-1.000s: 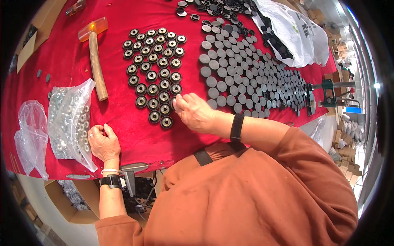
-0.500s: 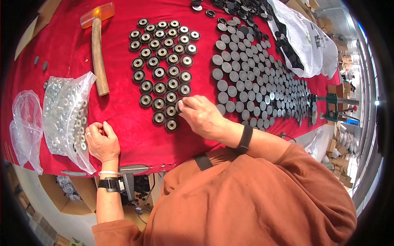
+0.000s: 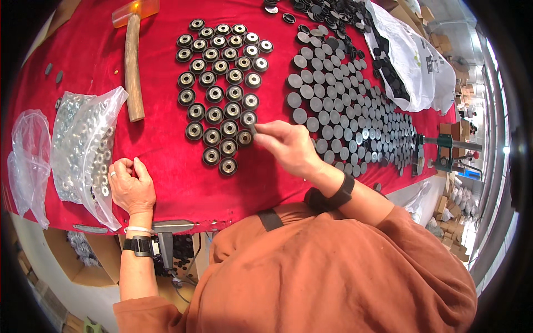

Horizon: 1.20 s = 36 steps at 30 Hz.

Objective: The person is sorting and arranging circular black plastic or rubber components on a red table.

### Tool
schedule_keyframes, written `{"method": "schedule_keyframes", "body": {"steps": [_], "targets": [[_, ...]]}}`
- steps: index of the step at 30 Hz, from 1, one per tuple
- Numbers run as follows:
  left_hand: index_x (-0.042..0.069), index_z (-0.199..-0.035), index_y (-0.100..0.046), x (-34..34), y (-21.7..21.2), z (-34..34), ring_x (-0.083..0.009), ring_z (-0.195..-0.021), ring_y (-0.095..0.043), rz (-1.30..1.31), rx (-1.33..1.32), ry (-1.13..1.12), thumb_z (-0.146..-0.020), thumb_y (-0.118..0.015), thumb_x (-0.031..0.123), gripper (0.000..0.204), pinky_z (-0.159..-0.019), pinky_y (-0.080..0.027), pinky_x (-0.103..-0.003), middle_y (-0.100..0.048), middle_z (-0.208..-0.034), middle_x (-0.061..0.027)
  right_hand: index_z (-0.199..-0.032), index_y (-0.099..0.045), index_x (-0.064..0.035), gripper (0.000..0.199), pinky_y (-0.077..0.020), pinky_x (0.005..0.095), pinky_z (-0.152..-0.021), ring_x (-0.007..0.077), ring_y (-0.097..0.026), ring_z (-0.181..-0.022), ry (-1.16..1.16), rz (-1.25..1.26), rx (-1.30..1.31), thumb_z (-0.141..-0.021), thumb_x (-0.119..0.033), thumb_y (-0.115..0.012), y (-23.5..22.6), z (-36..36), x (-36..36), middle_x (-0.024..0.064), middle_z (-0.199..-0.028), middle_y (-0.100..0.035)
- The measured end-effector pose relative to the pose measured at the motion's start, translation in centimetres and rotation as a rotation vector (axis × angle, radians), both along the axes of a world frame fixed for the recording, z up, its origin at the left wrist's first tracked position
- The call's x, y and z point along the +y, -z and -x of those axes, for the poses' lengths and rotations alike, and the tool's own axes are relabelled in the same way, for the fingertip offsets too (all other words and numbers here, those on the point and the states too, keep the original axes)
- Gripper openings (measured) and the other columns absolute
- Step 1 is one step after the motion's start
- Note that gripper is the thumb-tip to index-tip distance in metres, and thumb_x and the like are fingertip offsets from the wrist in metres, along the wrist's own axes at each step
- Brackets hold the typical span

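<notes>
1. Surface: the table is covered in red cloth point(image 3: 172, 194), with slight creases.
2. Right hand point(image 3: 293, 149): thumb and finger pinch a small dark disc point(image 3: 254, 131), seen nearly edge-on, at the right edge of the group of metal-centred black discs point(image 3: 220, 67).
3. Left hand point(image 3: 133, 186): rests on the cloth with fingers curled; whether it grips anything cannot be told. A clear bag of metal rings point(image 3: 75, 150) lies just beside it.
4. Farther left: a crumpled clear bag point(image 3: 28, 161).
5. Beyond the left hand: a mallet point(image 3: 133, 66) with wooden handle and amber head.
6. Right of the group: many grey caps point(image 3: 328, 104) lie flat, closely spread; a white sack point(image 3: 413, 61) lies behind them.
7. Table's right end: a green metal device point(image 3: 444, 145).
8. Room: an open carton point(image 3: 83, 255) stands below the table; stacked boxes point(image 3: 452, 238) occupy the right side.
</notes>
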<state>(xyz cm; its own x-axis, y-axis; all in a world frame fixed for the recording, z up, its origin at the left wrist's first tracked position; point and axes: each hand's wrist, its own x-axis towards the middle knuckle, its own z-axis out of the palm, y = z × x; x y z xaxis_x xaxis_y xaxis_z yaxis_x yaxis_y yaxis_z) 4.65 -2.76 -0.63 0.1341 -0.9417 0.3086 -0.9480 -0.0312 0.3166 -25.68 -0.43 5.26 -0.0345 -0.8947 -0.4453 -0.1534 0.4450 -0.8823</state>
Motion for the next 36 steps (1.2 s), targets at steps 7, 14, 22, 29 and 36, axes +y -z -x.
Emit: {"method": "schedule_keyframes", "body": {"steps": [7,14,22,29,36], "targets": [[0.006,-0.076,-0.050,0.0,-0.4,0.3,-0.0224,-0.067,-0.051,-0.014,0.012,-0.002,-0.082,-0.060,0.018,0.016,-0.062,-0.041,-0.037,-0.050,-0.072,-0.0057,-0.098,-0.056,0.0011,0.026,-0.0452,0.0363,-0.073,0.0268,-0.055,-0.081,-0.425,0.800,0.781,-0.075,-0.008,-0.064,2.2,-1.0,0.6,0.0118,-0.094,-0.056],[0.007,-0.077,-0.050,0.0,-0.3,0.1,-0.0227,-0.066,-0.050,-0.011,0.014,0.000,-0.082,-0.060,0.018,0.016,-0.062,-0.041,-0.037,-0.050,-0.073,-0.0054,-0.095,-0.057,0.0020,0.023,-0.0426,0.0342,-0.066,0.0233,-0.050,-0.074,-0.554,0.829,0.957,-0.074,-0.007,-0.059,2.9,-1.5,0.4,0.0087,-0.082,-0.048],[0.007,-0.076,-0.050,0.0,0.0,0.0,-0.0229,-0.067,-0.050,-0.017,0.022,-0.001,-0.082,-0.060,0.018,0.015,-0.062,-0.041,-0.038,-0.049,-0.072,-0.0050,-0.095,-0.056,0.0047,0.026,-0.0413,0.0354,-0.068,0.0259,-0.050,-0.079,-0.641,0.822,1.071,-0.072,-0.007,-0.055,3.5,-1.6,0.9,0.0134,-0.093,-0.051],[0.008,-0.079,-0.052,0.2,0.0,0.0,-0.0245,-0.070,-0.054,-0.035,-0.037,-0.029,-0.083,-0.058,0.024,0.017,-0.063,-0.043,-0.039,-0.053,-0.076,-0.0067,-0.082,-0.059,-0.0036,0.011,-0.0391,0.0364,-0.073,0.0253,-0.051,-0.085,-0.655,0.762,0.996,-0.075,-0.011,-0.054,3.9,-1.4,0.3,0.0101,-0.093,-0.052],[0.008,-0.077,-0.053,0.1,0.1,0.3,-0.0253,-0.067,-0.055,-0.039,-0.030,-0.035,-0.082,-0.059,0.024,0.018,-0.062,-0.043,-0.039,-0.055,-0.071,-0.0071,-0.093,-0.063,-0.0116,0.024,-0.0396,0.0335,-0.072,0.0183,-0.051,-0.083,-0.814,0.702,1.433,-0.072,-0.024,-0.059,0.3,5.7,1.5,-0.0015,-0.085,-0.054]]}}
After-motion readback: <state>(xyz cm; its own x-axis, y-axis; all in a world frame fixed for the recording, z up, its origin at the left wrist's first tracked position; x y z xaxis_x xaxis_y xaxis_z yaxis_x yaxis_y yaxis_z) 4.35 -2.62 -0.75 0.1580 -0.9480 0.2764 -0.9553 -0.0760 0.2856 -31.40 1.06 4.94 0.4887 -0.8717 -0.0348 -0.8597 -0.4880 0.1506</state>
